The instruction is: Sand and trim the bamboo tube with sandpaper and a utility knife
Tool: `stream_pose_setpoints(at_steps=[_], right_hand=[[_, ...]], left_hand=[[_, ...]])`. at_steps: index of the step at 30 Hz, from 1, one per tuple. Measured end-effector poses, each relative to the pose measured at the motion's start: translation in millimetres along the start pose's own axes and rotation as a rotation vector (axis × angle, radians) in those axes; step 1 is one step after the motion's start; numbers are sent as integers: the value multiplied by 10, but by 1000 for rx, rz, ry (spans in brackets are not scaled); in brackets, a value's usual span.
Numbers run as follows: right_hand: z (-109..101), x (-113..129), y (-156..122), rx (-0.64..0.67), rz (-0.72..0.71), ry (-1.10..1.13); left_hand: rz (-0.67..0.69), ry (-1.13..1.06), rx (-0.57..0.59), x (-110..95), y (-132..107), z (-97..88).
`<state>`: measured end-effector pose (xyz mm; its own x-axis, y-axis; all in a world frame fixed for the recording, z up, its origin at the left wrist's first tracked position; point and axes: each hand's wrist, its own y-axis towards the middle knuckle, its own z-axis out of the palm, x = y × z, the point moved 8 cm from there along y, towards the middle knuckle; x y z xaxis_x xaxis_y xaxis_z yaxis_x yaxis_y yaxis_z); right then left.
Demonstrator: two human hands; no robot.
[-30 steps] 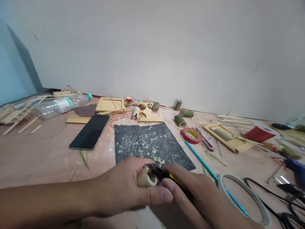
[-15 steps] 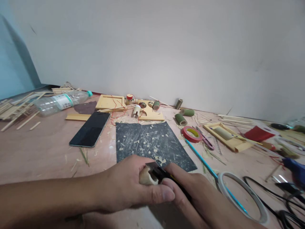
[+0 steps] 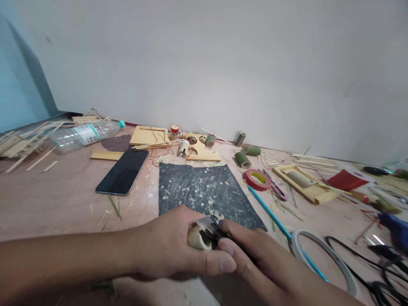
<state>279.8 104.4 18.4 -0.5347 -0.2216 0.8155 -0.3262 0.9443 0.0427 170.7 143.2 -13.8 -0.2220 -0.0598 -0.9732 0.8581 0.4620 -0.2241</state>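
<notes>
My left hand (image 3: pixel 174 248) is wrapped round a short pale bamboo tube (image 3: pixel 196 240), whose open end faces right. My right hand (image 3: pixel 264 267) grips a black utility knife (image 3: pixel 214 231), its blade set against the tube's rim. Both hands rest at the near edge of a dark cutting mat (image 3: pixel 207 191) strewn with bamboo shavings. My left thumb lies along the tube's lower side, touching my right fingers.
A black phone (image 3: pixel 123 172) lies left of the mat, a plastic bottle (image 3: pixel 84 135) beyond it. Red tape roll (image 3: pixel 256 179), green bamboo pieces (image 3: pixel 242 160), wooden frames (image 3: pixel 304 182), a blue stick (image 3: pixel 270 216), a clear tape ring (image 3: pixel 325 263) and black cables (image 3: pixel 382 272) lie to the right.
The hands stay on the tube and knife; the blade has shifted slightly on the rim. The view has drifted a little.
</notes>
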Motion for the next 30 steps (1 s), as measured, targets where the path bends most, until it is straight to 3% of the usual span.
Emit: stream_pose_setpoints(at_steps=[13, 21, 30], right_hand=[[60, -122, -18, 57, 159, 121], [32, -3, -26, 12, 42, -89], [18, 50, -35, 6, 4, -149]], left_hand=[[-26, -53, -21, 72, -3, 1], [3, -69, 1, 48, -14, 23], [14, 9, -45, 45, -1, -19]])
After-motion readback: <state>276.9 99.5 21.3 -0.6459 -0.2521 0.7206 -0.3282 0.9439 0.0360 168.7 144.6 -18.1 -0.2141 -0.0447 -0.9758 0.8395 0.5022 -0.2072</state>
